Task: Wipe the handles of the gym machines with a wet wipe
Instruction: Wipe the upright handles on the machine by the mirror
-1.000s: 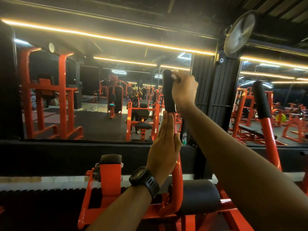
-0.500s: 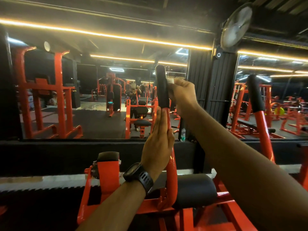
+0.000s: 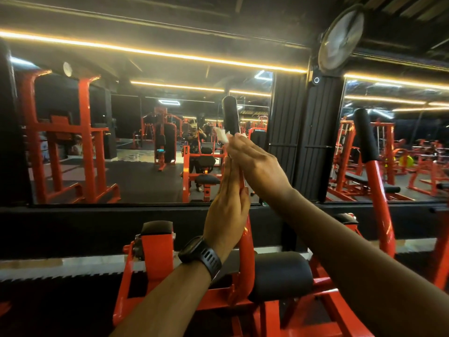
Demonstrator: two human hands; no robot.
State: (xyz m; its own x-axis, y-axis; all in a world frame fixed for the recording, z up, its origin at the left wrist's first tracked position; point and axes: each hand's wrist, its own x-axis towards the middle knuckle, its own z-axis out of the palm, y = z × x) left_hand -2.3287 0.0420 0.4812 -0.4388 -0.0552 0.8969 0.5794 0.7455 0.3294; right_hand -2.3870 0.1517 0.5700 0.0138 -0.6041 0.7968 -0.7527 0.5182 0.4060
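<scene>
An orange machine arm (image 3: pixel 246 242) rises in front of me and ends in a black foam handle (image 3: pixel 230 116). My left hand (image 3: pixel 227 210), with a black watch on the wrist, lies flat against the orange arm below the handle, fingers straight. My right hand (image 3: pixel 255 160) reaches across at the base of the handle and pinches a white wet wipe (image 3: pixel 222 136), which sticks out to the left of the grip. A second black handle (image 3: pixel 365 135) on its own orange arm stands to the right, untouched.
A black seat pad (image 3: pixel 279 276) and the orange frame sit below my arms. A smaller padded post (image 3: pixel 158 242) stands at lower left. A wall mirror (image 3: pixel 121 142) ahead reflects other orange machines. A fan (image 3: pixel 341 37) hangs at upper right.
My right hand has slid down the black handle from its top to its base, taking the wipe with it. My left hand stays flat on the orange arm.
</scene>
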